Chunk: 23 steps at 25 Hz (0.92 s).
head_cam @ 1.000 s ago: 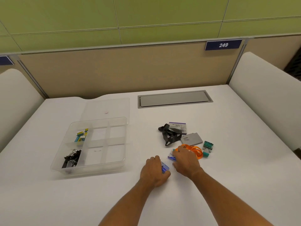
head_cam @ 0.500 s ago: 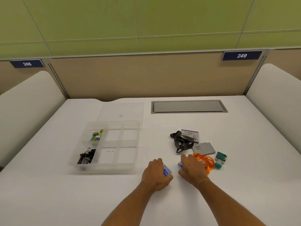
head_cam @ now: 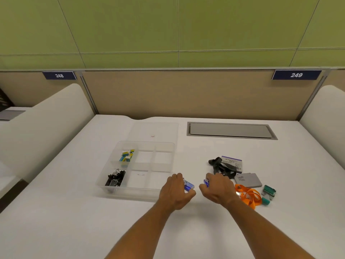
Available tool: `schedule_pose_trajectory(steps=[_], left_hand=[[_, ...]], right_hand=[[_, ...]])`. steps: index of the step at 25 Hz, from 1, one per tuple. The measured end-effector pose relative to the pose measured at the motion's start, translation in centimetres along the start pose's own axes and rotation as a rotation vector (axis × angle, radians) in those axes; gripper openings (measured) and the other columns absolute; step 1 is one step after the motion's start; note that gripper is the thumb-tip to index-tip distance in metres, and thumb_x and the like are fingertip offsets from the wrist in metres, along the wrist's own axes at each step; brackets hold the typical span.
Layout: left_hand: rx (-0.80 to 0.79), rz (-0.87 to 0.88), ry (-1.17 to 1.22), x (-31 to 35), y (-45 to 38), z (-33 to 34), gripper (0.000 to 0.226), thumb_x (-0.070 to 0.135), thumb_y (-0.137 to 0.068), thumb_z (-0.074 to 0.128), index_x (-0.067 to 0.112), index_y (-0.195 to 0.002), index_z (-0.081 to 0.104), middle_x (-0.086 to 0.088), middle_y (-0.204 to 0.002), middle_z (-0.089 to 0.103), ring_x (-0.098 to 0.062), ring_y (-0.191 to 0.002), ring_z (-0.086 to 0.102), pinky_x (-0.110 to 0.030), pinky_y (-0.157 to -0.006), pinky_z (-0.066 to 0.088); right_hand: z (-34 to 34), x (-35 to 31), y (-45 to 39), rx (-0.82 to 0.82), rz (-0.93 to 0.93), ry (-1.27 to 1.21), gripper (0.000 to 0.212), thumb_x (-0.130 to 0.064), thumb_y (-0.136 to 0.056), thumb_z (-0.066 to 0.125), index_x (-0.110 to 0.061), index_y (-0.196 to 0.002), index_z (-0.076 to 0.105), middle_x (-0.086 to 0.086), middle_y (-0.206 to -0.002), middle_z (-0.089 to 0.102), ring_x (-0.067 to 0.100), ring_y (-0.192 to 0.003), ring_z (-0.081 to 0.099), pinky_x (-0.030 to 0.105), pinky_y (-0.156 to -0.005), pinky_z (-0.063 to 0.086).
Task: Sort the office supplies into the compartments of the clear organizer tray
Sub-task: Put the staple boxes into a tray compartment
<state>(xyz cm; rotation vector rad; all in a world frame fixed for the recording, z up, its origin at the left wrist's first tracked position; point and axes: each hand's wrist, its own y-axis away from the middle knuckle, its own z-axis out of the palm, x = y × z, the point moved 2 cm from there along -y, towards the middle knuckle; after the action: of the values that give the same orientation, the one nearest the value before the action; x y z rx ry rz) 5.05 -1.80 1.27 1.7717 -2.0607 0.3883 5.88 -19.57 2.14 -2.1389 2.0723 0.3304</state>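
The clear organizer tray (head_cam: 168,146) sits left of centre on the white desk. Its far-left compartment holds small yellow-and-blue items (head_cam: 127,156); its near-left one holds black binder clips (head_cam: 115,178). My left hand (head_cam: 175,191), just right of the tray's near corner, is closed on a small blue item (head_cam: 189,186). My right hand (head_cam: 217,187) is closed on another small blue item (head_cam: 206,182), mostly hidden by the fingers. Right of it lie an orange lanyard (head_cam: 249,196), a black lanyard (head_cam: 221,166), a grey box (head_cam: 248,180), a white card (head_cam: 232,162) and green pieces (head_cam: 268,191).
The tray's clear lid (head_cam: 155,130) lies flat behind it. A grey cable hatch (head_cam: 230,130) is set into the desk at the back. White padded dividers (head_cam: 43,120) flank the desk on both sides, and a beige partition (head_cam: 177,92) closes the far edge.
Both hands have lifted slightly off the desk and drawn apart, each keeping a small blue item. The right hand has left the orange lanyard. The camera has tilted up and swung left.
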Motion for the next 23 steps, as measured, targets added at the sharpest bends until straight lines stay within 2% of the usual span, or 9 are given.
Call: schedule_pose_trajectory(steps=[2, 5, 11, 13, 17, 23], left_hand=[[0.025, 0.010, 0.016, -1.2, -0.4, -1.3, 0.047, 0.062, -0.072, 0.044, 0.023, -0.098, 0.040, 0.005, -0.095, 0.046, -0.011, -0.085, 0.044, -0.022, -0.068, 0.036], [0.043, 0.021, 0.033, -3.5, -1.3, -3.4, 0.046, 0.057, -0.076, 0.051, 0.021, -0.102, 0.042, 0.005, -0.095, 0.044, -0.012, -0.087, 0.044, -0.022, -0.069, 0.037], [0.061, 0.071, 0.046, -8.3, -3.1, -7.5, 0.035, 0.050, -0.078, 0.052, 0.021, -0.093, 0.039, 0.003, -0.091, 0.045, -0.014, -0.085, 0.044, -0.024, -0.069, 0.036], [0.070, 0.085, 0.042, -10.0, -3.8, -8.7, 0.034, 0.048, -0.079, 0.054, 0.020, -0.093, 0.039, 0.002, -0.091, 0.045, -0.015, -0.084, 0.042, -0.025, -0.069, 0.036], [0.072, 0.097, 0.034, -13.0, -5.5, -10.2, 0.033, 0.042, -0.079, 0.057, 0.018, -0.091, 0.040, 0.001, -0.092, 0.044, -0.016, -0.086, 0.041, -0.027, -0.070, 0.036], [0.004, 0.081, -0.018, -16.2, -8.8, -10.6, 0.043, 0.040, -0.080, 0.063, 0.012, -0.107, 0.044, -0.005, -0.106, 0.046, -0.018, -0.097, 0.043, -0.027, -0.077, 0.038]], right_hand=[[-0.3, -1.6, -0.8, 0.013, -0.006, -0.023, 0.030, -0.048, -0.082, 0.045, -0.020, -0.087, 0.053, 0.002, -0.081, 0.055, 0.017, -0.072, 0.055, 0.026, -0.060, 0.044], [-0.4, -4.3, -2.1, 0.041, 0.007, -0.057, 0.030, -0.044, -0.082, 0.048, -0.017, -0.091, 0.055, 0.004, -0.086, 0.049, 0.021, -0.075, 0.054, 0.030, -0.065, 0.048], [-0.5, -9.6, -4.7, 0.099, 0.018, -0.123, 0.019, -0.033, -0.079, 0.049, -0.014, -0.084, 0.050, 0.003, -0.082, 0.049, 0.021, -0.069, 0.050, 0.029, -0.059, 0.042], [-0.2, -11.3, -5.4, 0.108, 0.024, -0.121, 0.016, -0.032, -0.080, 0.049, -0.017, -0.081, 0.046, 0.002, -0.078, 0.048, 0.019, -0.064, 0.046, 0.026, -0.054, 0.035], [0.8, -13.8, -6.8, 0.110, 0.049, -0.108, 0.013, -0.031, -0.083, 0.049, -0.019, -0.084, 0.044, 0.001, -0.081, 0.045, 0.020, -0.065, 0.047, 0.027, -0.057, 0.036], [2.0, -15.8, -8.2, 0.123, 0.091, -0.118, 0.014, -0.029, -0.084, 0.050, -0.016, -0.090, 0.049, 0.004, -0.086, 0.047, 0.024, -0.066, 0.052, 0.031, -0.060, 0.045]])
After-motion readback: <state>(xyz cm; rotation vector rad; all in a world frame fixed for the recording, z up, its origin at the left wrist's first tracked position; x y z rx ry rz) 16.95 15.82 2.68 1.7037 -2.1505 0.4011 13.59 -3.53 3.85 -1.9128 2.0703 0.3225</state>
